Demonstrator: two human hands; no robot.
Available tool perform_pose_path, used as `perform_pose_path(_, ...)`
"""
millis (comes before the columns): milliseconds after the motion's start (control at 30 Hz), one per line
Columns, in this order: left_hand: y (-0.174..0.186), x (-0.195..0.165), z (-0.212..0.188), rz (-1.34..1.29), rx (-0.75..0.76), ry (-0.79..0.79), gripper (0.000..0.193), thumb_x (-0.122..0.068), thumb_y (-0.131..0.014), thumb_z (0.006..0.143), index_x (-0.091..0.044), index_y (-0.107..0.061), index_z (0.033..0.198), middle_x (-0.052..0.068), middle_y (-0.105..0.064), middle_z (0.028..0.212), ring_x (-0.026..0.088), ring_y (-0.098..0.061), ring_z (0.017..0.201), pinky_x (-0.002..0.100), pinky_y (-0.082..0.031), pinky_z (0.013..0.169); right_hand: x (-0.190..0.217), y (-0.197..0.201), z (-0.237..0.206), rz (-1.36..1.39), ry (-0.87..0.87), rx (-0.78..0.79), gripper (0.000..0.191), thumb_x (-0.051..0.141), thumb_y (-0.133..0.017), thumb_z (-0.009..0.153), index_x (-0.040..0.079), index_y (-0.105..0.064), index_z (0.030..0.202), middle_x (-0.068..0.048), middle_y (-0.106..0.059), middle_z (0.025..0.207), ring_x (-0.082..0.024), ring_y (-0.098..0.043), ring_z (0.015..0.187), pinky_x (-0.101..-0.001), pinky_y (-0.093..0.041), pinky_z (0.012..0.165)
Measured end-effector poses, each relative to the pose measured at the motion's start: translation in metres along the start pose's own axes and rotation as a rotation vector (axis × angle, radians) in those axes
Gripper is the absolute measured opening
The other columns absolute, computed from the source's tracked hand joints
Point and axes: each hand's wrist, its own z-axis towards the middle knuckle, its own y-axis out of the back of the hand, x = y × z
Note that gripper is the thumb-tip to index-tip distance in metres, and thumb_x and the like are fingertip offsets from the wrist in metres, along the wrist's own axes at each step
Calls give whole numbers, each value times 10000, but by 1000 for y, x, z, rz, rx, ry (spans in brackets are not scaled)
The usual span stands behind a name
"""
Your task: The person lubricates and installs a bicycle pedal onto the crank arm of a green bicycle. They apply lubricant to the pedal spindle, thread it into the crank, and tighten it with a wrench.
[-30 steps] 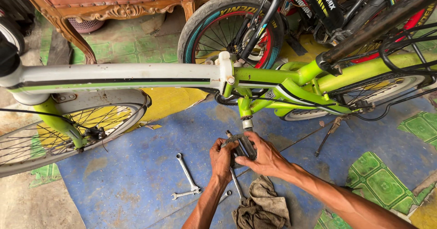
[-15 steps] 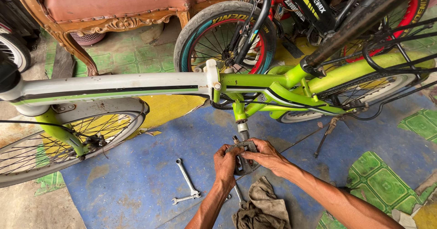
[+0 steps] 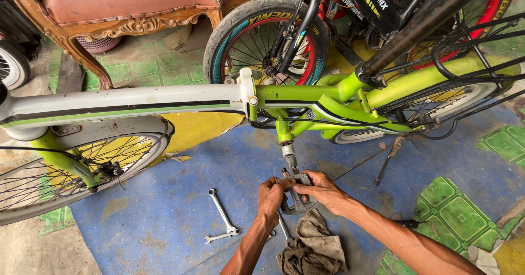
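The grey pedal sits at the bottom of the green bicycle frame's crank, just above the blue mat. The left hand curls its fingers closed around the pedal's left end; the right hand grips the pedal's right side, thumb on top. Just below the pedal lies a dirty rag. Left of the pedal, 2 wrenches lie crossed on the mat. Farther left of the pedal stands the spoked wheel.
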Motion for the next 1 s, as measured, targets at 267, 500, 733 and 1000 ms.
perform_pose_path(267,6,7,3,-12,24,-10,255,-237,-829,747,-44,-662,757,67,-613,678,156,-497,589,350,-428,542,-9,1,0,-4,1,22,233,200,-766,895,66,-720,1080,21,-626,829,-102,-573,680,-285,-525,694)
perform_pose_path(500,3,10,4,-5,-5,-14,246,-240,-844,747,-55,-682,751,65,-622,659,151,-533,564,343,-470,535,-10,2,1,54,-19,23,214,187,-724,924,48,-720,1087,10,-652,842,-110,-594,696,-288,-525,682)
perform_pose_path(733,4,11,5,1,-11,-2,235,-224,-845,754,-51,-686,749,63,-629,653,139,-513,538,326,-438,502,-10,0,1,50,-17,25,223,198,-716,930,46,-723,1094,11,-663,858,-112,-598,708,-282,-527,673)
perform_pose_path(1000,5,13,6,5,-5,-4,240,-227,-843,757,-46,-684,748,70,-618,643,146,-509,521,339,-436,479,-10,-1,0,51,-36,22,234,207,-720,929,49,-733,1101,4,-670,873,-112,-601,708,-280,-525,674)
